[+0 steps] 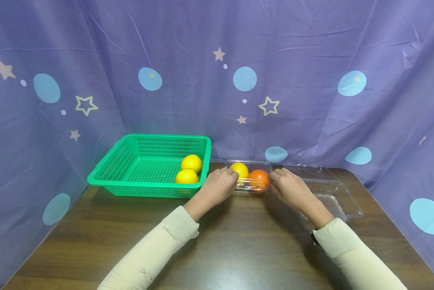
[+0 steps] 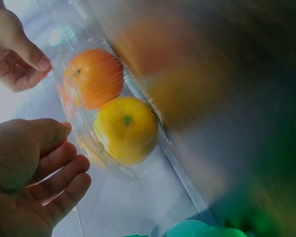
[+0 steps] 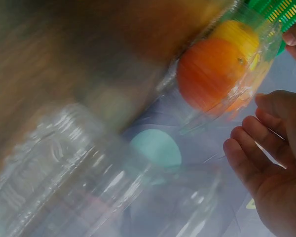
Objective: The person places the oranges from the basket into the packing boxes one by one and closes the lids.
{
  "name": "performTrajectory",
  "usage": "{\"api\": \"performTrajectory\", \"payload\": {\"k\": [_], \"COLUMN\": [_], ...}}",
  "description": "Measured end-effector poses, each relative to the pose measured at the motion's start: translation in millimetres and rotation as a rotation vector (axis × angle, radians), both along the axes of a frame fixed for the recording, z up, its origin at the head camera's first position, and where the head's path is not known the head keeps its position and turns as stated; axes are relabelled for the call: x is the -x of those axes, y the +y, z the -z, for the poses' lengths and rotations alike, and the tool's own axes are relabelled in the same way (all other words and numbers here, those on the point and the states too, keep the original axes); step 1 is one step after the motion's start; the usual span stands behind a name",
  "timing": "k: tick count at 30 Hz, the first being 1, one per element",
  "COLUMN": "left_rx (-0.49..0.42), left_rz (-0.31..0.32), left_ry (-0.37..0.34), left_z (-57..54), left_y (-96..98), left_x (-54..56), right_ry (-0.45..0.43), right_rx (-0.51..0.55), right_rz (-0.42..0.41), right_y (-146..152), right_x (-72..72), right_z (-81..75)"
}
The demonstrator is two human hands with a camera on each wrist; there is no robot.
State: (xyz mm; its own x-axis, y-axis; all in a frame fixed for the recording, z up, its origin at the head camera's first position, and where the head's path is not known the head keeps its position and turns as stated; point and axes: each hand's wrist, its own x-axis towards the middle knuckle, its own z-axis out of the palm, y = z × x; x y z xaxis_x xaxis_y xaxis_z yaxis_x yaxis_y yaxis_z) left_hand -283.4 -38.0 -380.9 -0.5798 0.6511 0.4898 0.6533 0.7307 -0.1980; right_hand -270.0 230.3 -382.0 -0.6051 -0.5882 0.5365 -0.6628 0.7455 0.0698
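Observation:
A clear plastic clamshell container (image 1: 252, 189) holds one yellow citrus fruit (image 1: 239, 170) and one orange-coloured fruit (image 1: 259, 180), side by side. At its left front corner my left hand (image 1: 219, 183) pinches the plastic edge between thumb and fingers. My right hand (image 1: 288, 186) pinches the same edge at the right front corner. In the left wrist view the clear plastic passes over the orange fruit (image 2: 94, 78) and the yellow fruit (image 2: 127, 129). The right wrist view has my right hand's thumb (image 3: 276, 102) at the plastic edge, its other fingers loosely curled.
Left of the container stands a green basket (image 1: 149, 185) with two yellow fruits (image 1: 189, 169) at its right end. To the right, another clear container (image 1: 333, 201) lies with its lid raised at the back. A purple curtain (image 1: 202, 100) hangs behind the brown wooden table (image 1: 238, 249).

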Motion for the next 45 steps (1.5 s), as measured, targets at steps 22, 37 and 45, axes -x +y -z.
{"api": "performTrajectory", "payload": {"k": [22,37,45], "left_rx": [-0.018,-0.049,-0.066], "left_rz": [-0.050,-0.130,-0.160], "left_ry": [-0.073,-0.111,-0.127], "left_z": [2.9,4.8,5.7], "left_y": [13.3,16.9,19.7], "left_x": [6.1,19.1,26.7], "right_ry": [-0.091,-0.133,-0.156], "right_rx": [0.004,0.011,0.022], "right_rz": [0.007,0.075,0.100], "right_y": [-17,-24,-27], "right_x": [8.8,26.1,35.0], "right_z": [-3.3,-1.1,-2.0]}}
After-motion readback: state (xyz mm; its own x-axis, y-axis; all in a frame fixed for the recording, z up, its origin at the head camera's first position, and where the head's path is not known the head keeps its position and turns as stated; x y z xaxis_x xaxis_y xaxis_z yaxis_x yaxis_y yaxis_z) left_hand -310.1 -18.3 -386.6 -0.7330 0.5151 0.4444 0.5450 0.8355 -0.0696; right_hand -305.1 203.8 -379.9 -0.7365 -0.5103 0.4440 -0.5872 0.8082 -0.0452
